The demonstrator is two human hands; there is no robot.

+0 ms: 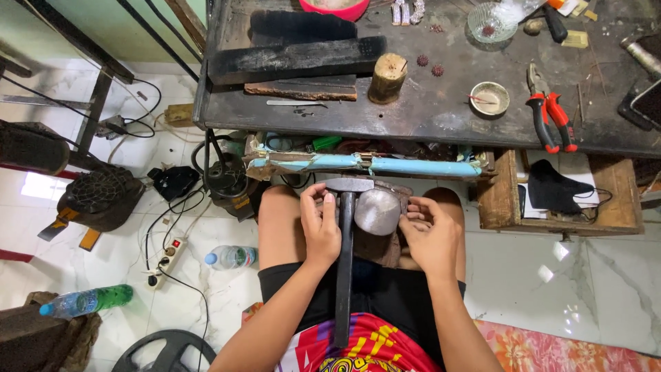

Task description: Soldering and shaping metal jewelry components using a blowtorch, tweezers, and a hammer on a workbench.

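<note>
A hammer (344, 255) with a dark handle lies along my lap, its steel head (349, 184) pointing away from me. My left hand (320, 227) rests beside the handle, fingers curled near the hammer head. A round steel block (377, 211) sits on a dark stump between my knees. My right hand (432, 234) lies on the right side of that block, fingertips pinched at its edge; whether it holds something small I cannot tell.
A dark workbench (427, 110) stands ahead with red-handled pliers (551, 114), a small wooden stump (387, 77), a small bowl (489, 97) and black blocks (296, 58). An open wooden drawer (558, 196) hangs right. Bottles (231, 257), a power strip (167, 258) and cables lie on the tiled floor left.
</note>
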